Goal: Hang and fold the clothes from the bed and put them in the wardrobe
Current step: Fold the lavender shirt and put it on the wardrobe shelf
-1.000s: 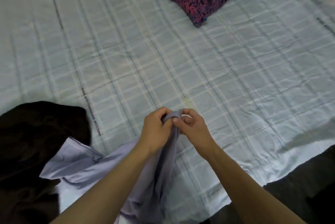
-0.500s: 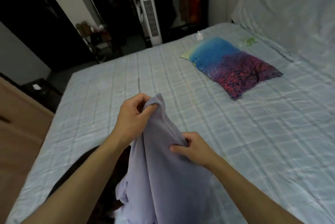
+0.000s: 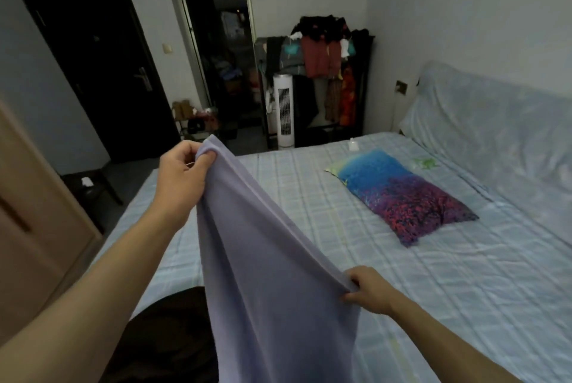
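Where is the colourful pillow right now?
In the head view, the pillow lies on the bed, right of the lilac garment, ahead of the right hand.

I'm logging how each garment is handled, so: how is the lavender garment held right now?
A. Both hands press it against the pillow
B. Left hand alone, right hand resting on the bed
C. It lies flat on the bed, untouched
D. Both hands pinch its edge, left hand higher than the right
D: the left hand pinches the lavender garment at its raised top end, while the right hand grips the same edge lower down, above the bed.
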